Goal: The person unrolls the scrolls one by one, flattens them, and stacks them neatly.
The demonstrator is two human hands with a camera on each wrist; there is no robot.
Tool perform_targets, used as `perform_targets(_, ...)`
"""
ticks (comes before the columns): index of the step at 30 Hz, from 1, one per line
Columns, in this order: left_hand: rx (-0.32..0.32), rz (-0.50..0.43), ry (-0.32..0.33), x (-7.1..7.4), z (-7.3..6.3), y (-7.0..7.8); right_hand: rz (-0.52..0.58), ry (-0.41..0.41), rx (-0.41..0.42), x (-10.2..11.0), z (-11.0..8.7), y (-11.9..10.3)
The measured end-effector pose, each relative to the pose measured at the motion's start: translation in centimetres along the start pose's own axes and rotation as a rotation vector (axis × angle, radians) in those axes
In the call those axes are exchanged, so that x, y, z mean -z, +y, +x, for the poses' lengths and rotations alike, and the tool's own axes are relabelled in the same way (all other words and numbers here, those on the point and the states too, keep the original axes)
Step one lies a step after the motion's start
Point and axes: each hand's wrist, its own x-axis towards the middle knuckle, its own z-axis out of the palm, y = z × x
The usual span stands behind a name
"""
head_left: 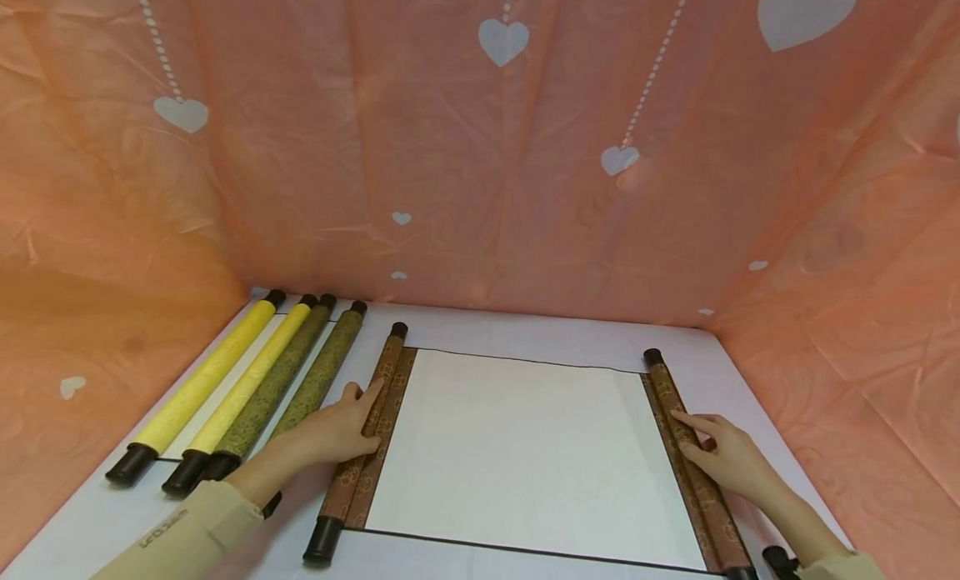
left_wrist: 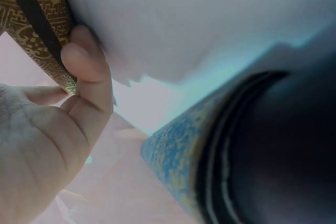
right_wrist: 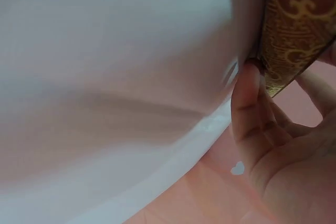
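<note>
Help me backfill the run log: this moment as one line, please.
left grip: holds left roll | right grip: holds right roll | blank paper: spread between rolls

1. Type: sm. enclosed booth or nook; whether it's set up in a home, studio or workshop can't be told.
2. Enclosure is shown by orange-pink sheeting (head_left: 450, 147), hung at 12 o'clock & carried round to approx. 9 and 3.
3. Sheeting is printed w/ white hearts (head_left: 503, 42), some on dotted strings, betw. 10 and 1 o'clock.
4. White work surface (head_left: 525, 337) is bordered by sheeting.
5. Surface is occupied by scrolls: open scroll (head_left: 525, 455) at 6, yellow scroll (head_left: 206, 376) & green scroll (head_left: 322, 367) approx. 8.
</note>
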Motion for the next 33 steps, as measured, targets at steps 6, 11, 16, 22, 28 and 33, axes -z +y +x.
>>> perform_targets(6,-0.010,-0.056,-0.015,0.1,0.0,0.0,-0.015,-0.027,-0.045,0.2,-0.3,0.3)
perform_targets(11,-0.030,-0.066,-0.004,0.0,0.0,0.0,-0.008,-0.038,-0.061,0.2,-0.3,0.5)
perform_targets(16,-0.027,-0.073,-0.002,-0.2,0.1,-0.2,-0.008,-0.038,-0.065,0.4,-0.5,0.6)
perform_targets(22,-0.009,-0.058,0.006,-0.1,0.2,0.0,0.007,-0.061,-0.087,0.7,-0.7,0.5)
perform_targets(28,-0.037,0.001,0.041,0.6,0.0,0.3,0.031,-0.076,-0.120,0.8,-0.6,0.6)
perform_targets(33,-0.023,-0.016,0.070,0.9,-0.3,0.4,0.066,-0.082,-0.127,0.9,-0.1,0.5)
